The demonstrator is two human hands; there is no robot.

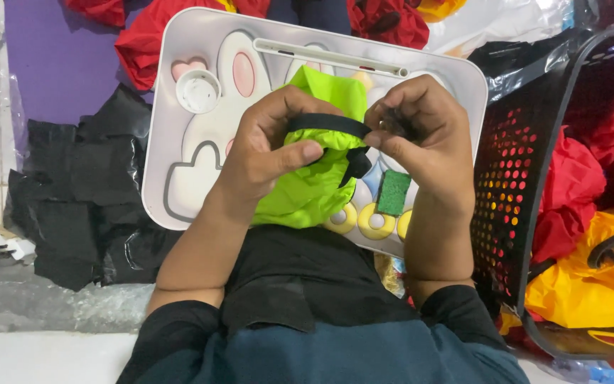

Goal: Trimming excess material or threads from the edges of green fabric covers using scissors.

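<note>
Under your hands sits a white lap tray point(179, 142) printed with a pink-eared rabbit, with a round cup hollow just left of your left hand and a long slot running along its far edge beyond your knuckles. Your left hand point(268, 153) is closed around a bunched lime-green fabric piece point(307, 192), the thumb pressed flat across its front and the fingers curled over the top. Your right hand point(421, 139) is closed too, pinching the end of a black strap point(328, 124) between thumb and fingertips; the strap runs taut from that pinch across the top of the green fabric to your left fingers, and a short black tail hangs down between the two hands. The green bundle rests on the tray, mostly below and between your hands, touching both.

Just under your right hand, on the tray, lies a small green square patch point(394, 192), close to the fabric but apart from it. Right of your right forearm stands a black perforated basket point(520, 185) holding red and yellow fabric. Left of your left arm, black fabric scraps point(72, 192) are heaped on the floor, and beyond them lies a purple mat point(51, 57). More red cloth point(143, 43) is piled past the tray's far edge.
</note>
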